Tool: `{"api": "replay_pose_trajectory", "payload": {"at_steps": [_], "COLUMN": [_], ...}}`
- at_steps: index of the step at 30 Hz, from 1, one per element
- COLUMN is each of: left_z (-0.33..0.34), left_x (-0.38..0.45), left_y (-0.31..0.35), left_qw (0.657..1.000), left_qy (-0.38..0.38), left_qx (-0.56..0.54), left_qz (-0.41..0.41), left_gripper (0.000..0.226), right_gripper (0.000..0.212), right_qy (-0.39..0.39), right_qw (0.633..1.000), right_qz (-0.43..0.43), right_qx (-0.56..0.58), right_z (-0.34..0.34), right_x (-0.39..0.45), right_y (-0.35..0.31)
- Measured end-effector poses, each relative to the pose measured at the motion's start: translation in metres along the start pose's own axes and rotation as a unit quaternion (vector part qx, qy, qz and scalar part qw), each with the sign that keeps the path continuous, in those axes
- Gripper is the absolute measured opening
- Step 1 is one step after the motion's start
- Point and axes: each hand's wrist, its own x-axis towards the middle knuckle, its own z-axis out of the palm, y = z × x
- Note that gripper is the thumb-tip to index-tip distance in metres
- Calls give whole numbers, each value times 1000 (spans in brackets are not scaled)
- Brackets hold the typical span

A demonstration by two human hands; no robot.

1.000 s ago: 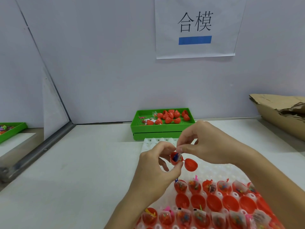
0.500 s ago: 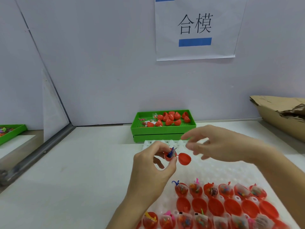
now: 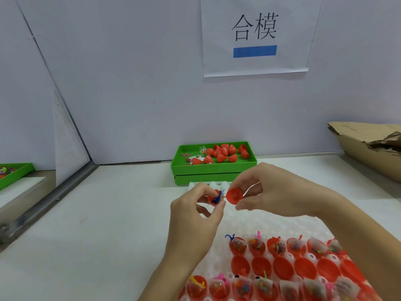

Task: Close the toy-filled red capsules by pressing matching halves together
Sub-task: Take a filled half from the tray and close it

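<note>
Above the white tray (image 3: 271, 222), at its 11 o'clock corner, left hand (image 3: 195, 216) pinches the filled half (image 3: 213, 197), blue toy (image 3: 217, 197) protruding. Right hand (image 3: 275, 190) pinches the empty cap (image 3: 234, 195), joined by a thin hinge. Judged light, stiff, slick thin plastic: grip the outer domes, tuck toy first. Count: front filled row, six visible; empty caps, about six; nearest row partly cut off. Green bin (image 3: 213, 168) at 12 o'clock holds roughly a dozen closed capsules (image 3: 221, 154).
</note>
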Motion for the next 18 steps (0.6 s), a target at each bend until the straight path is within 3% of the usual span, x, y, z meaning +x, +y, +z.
{"api": "replay_pose_trajectory", "payload": {"at_steps": [7,12,18], "left_z": [1,2,1], "left_x": [-1,-2,-2], "left_y": [-1,1,3], "left_qw": [1000,1000,999], "left_qy": [9,1,-14], "left_qx": [-6,6,-43], "left_qz": [-26,-10,-11], "left_gripper": [20,32,27], "right_gripper": [31,11,16], "right_qy": [43,126,164], "right_qw": [998,985,976], "right_qz": [-6,-107,-144], "right_qx": [-49,-41,-23], "right_z": [2,9,21], "right_x": [2,2,5], "right_y": [-1,-7,-12]}}
